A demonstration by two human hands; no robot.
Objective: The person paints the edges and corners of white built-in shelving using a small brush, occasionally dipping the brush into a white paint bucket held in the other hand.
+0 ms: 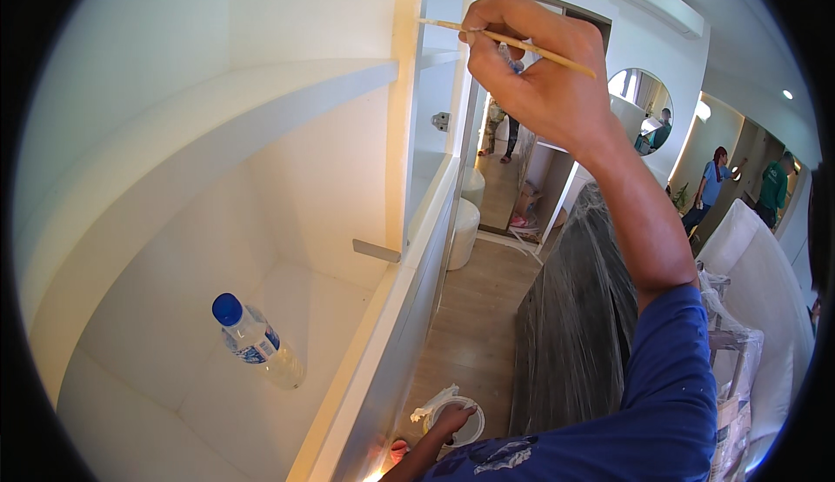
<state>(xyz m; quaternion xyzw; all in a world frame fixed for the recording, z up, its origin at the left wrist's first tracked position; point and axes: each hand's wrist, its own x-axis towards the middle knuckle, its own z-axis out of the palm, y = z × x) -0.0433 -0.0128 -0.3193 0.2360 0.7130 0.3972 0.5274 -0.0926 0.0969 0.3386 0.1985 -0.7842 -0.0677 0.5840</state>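
My right hand (535, 69) is raised high and grips a thin wooden-handled paintbrush (452, 26). The brush tip touches the cream front edge of a white cabinet upright (405, 90). Far below, my left hand (452, 418) holds a small white paint pot (472, 428) with a white rag draped at its rim. A clear plastic water bottle (257, 343) with a blue cap stands on the white cabinet shelf (174, 369), well away from both hands.
Metal hinges (441, 120) sit on the cabinet side. A large piece of furniture wrapped in plastic film (574, 325) stands on the wooden floor (474, 325). Other people stand at the far right near a round mirror (639, 108).
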